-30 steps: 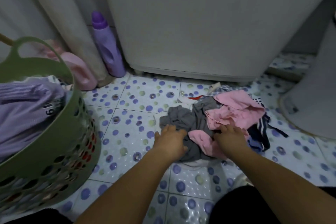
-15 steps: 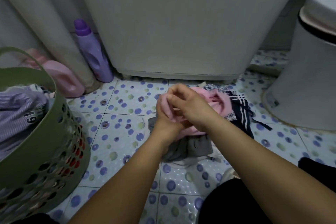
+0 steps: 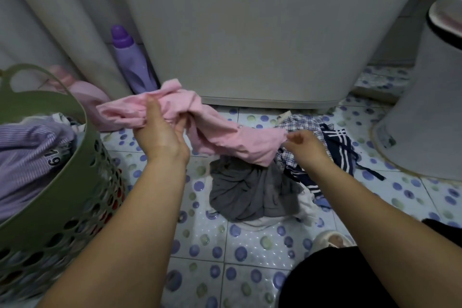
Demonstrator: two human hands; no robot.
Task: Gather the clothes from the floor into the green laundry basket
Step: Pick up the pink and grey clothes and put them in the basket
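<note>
The cloth I hold is plain pink, and the basket is olive green with a lilac striped shirt inside. On the floor, which has pale tiles with purple and green dots, lie a grey garment, a checked white-and-blue one and a navy one with white stripes. The bottle is purple.

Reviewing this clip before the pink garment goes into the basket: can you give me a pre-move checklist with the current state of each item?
1. Left hand grips the pink garment: ok.
2. Right hand has hold of the garment's other end: cannot tell; its fingers are at the edge.
3. Garment lifted clear of the grey clothing on the floor: cannot tell; its low end hangs just over the pile.
4. Green laundry basket close on the left, mouth open: ok.
5. Room left in the basket above the purple striped clothes: ok.
</note>
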